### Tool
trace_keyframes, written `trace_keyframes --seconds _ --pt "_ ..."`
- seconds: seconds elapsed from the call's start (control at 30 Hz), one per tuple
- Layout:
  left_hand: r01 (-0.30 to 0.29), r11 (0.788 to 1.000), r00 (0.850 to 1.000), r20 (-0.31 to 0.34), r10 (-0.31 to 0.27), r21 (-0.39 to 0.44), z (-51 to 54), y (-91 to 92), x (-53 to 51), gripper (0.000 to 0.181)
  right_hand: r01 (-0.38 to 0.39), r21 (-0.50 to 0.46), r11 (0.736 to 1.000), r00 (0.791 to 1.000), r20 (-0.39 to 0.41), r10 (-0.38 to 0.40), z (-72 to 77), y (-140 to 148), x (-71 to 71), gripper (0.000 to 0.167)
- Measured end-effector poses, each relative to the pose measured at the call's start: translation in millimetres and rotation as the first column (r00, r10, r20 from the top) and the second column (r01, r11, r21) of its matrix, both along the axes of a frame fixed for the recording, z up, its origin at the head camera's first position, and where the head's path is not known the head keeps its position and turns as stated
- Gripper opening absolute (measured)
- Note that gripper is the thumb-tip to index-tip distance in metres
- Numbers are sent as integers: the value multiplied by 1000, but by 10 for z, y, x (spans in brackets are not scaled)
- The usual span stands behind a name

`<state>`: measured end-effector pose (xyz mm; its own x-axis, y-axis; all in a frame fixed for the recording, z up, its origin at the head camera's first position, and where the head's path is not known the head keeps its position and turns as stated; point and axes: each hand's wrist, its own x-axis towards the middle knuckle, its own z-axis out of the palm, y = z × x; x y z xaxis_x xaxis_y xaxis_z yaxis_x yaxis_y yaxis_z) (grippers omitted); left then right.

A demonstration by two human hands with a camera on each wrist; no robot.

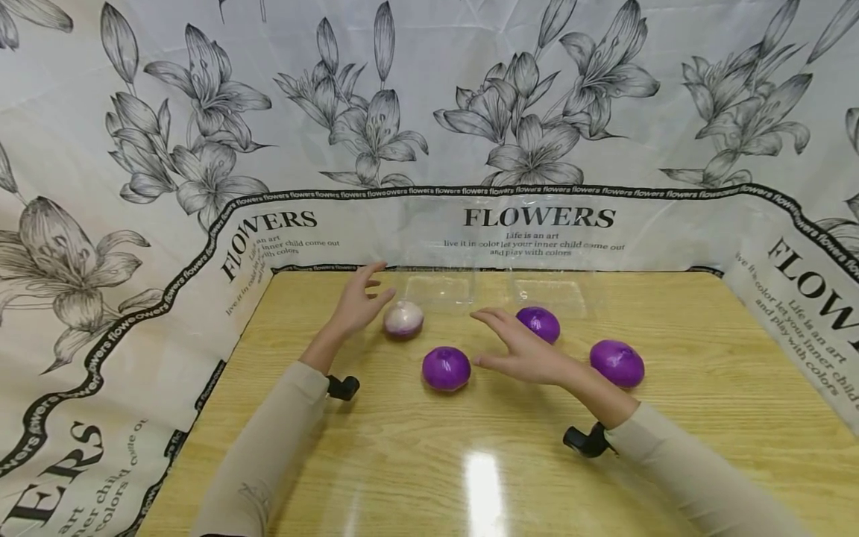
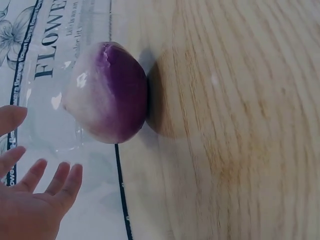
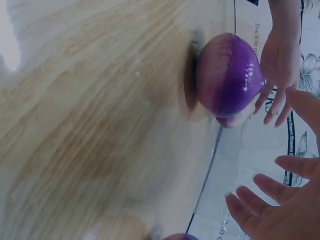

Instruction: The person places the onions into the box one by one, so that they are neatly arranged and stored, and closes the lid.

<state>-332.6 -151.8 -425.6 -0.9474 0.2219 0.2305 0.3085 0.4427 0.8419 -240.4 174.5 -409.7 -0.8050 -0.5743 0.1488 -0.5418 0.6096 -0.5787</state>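
My left hand (image 1: 356, 302) hovers just left of a white-and-purple onion (image 1: 403, 319), fingers spread and holding nothing. In the left wrist view, this onion (image 2: 107, 95) rests on the table, apart from the fingers. Over the table at the centre, my right hand (image 1: 526, 352) is spread and holds nothing. Nearest to its thumb is a shiny purple onion (image 1: 446, 368). A second purple onion (image 1: 539, 324) lies behind the right hand, partly covered by it. Right of the wrist sits a third purple onion (image 1: 617, 364), its edge close to the forearm.
Two clear plastic containers (image 1: 438, 289) (image 1: 550, 294) stand side by side at the back of the wooden table (image 1: 725, 418). A white flower-printed cloth (image 1: 416, 164) hangs behind and at both sides. Black wrist mounts (image 1: 344, 388) sit under both forearms.
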Motion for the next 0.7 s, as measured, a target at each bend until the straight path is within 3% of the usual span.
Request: trace_keyframes --seconds 0.2,0.4,0.7 --pt "-33 999 995 99 30 28 0 27 -86 61 -7 12 1000 999 50 6 -73 -109 -29 82" --pt "-70 992 983 177 50 109 -46 80 -200 54 -37 -10 999 997 72 38 -134 -207 -56 86" --pt "-119 974 943 327 51 191 -97 139 -353 52 -87 -8 996 988 127 88 -204 -320 -117 88"
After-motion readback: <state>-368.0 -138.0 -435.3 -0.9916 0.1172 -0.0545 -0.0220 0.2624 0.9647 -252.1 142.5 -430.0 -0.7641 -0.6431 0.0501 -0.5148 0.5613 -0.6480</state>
